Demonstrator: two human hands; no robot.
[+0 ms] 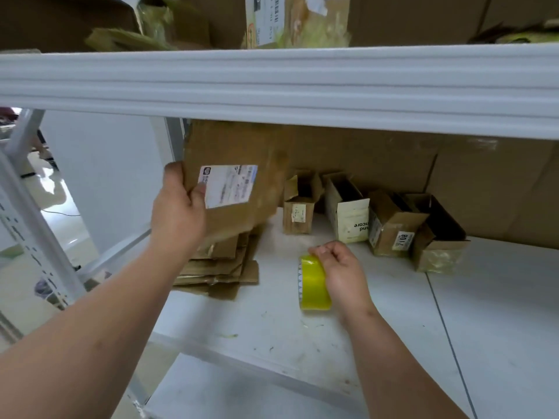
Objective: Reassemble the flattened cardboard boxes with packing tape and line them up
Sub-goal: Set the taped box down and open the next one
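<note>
My left hand (178,207) grips the left edge of a flattened brown cardboard box (242,152) with a white shipping label, lifted and tilted above a stack of flattened boxes (217,267) on the white shelf (302,337). My right hand (341,270) holds a roll of yellowish packing tape (313,285) standing on edge on the shelf. Several small assembled boxes (390,225) stand in a row at the back of the shelf, their tops open.
A white metal shelf beam (272,86) crosses overhead, with cardboard boxes (302,19) on the level above. A large brown cardboard sheet (423,164) lines the back. The rack's upright post (39,225) stands at the left, and another shelf level (242,397) lies below.
</note>
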